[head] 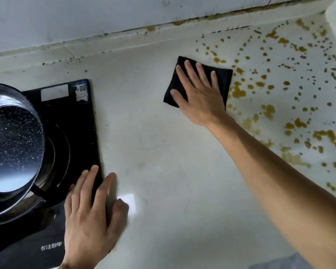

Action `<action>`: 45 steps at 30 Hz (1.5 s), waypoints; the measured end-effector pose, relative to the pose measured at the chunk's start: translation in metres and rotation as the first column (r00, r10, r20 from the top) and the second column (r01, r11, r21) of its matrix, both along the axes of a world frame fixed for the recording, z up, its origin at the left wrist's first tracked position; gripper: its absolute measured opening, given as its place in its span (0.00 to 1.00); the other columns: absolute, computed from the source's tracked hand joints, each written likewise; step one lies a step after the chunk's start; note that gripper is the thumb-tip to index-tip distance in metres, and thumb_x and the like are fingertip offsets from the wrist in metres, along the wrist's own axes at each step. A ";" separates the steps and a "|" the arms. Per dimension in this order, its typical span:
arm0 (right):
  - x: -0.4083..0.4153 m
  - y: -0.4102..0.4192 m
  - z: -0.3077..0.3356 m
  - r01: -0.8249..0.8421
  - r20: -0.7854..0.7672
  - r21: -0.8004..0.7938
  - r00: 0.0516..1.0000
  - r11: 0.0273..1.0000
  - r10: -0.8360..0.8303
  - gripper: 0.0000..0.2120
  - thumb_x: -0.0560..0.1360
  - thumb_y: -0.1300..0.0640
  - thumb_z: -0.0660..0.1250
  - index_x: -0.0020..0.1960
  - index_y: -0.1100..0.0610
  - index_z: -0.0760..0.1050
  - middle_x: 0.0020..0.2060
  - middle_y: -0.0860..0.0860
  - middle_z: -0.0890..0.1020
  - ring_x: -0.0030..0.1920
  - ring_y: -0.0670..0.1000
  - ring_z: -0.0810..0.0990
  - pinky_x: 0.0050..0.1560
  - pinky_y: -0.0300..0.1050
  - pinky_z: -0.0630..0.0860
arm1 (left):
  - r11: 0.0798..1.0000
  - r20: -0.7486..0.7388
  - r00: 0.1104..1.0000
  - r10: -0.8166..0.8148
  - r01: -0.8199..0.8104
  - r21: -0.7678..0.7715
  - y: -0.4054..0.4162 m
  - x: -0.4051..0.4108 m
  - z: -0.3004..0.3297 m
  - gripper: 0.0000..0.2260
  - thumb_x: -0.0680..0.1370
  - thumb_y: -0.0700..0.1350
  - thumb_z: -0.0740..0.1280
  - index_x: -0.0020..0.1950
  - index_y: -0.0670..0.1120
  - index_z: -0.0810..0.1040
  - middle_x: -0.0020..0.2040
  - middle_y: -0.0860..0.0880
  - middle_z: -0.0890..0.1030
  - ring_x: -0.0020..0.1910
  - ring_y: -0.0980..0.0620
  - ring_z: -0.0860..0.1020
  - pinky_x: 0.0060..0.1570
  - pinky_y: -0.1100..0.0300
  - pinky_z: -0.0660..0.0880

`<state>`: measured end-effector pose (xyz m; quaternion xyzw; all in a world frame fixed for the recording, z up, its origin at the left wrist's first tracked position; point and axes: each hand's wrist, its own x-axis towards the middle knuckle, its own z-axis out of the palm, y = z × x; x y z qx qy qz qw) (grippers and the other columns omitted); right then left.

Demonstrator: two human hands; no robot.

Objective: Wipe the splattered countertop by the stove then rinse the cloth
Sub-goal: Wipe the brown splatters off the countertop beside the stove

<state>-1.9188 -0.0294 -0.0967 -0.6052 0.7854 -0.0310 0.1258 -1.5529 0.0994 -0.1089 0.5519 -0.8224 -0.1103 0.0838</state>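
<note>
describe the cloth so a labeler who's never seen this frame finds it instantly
Start at the black stove on the left and move right across the pale countertop toward the back wall. The black cloth lies flat there under the right hand, whose fingers are spread on it. It is the only dark square on the counter, at the left edge of the brown splatter.

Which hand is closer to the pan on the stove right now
Left. The left hand lies flat at the stove's edge, just right of the pan. The right hand presses the black cloth farther right on the countertop.
</note>
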 end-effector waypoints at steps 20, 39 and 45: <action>0.012 0.150 0.005 0.082 -0.034 -0.005 0.996 0.997 -0.083 0.32 0.86 0.39 0.50 0.87 0.50 0.49 0.86 0.49 0.49 0.86 0.55 0.45 0.84 0.62 0.44 | 0.994 -0.032 0.998 0.048 -0.045 0.100 0.006 -0.021 0.035 0.30 0.77 0.55 0.62 0.78 0.45 0.73 0.84 0.38 0.63 0.85 0.39 0.58 0.81 0.35 0.56; -0.012 0.277 -0.007 0.087 -0.089 -0.023 0.992 0.996 -0.089 0.33 0.86 0.38 0.51 0.86 0.49 0.50 0.86 0.48 0.51 0.86 0.53 0.47 0.84 0.63 0.49 | 0.938 -0.009 0.938 -0.347 0.347 -0.007 0.044 -0.193 -0.004 0.28 0.86 0.55 0.57 0.86 0.49 0.62 0.88 0.44 0.59 0.88 0.42 0.54 0.85 0.37 0.50; -0.050 0.254 -0.007 0.150 -0.086 -0.020 0.985 0.988 -0.151 0.33 0.85 0.37 0.50 0.86 0.48 0.51 0.86 0.48 0.52 0.86 0.54 0.48 0.84 0.63 0.49 | 0.942 -0.024 0.942 -0.335 0.334 -0.035 0.045 -0.194 -0.005 0.28 0.86 0.55 0.56 0.85 0.49 0.63 0.87 0.43 0.60 0.88 0.41 0.55 0.85 0.38 0.50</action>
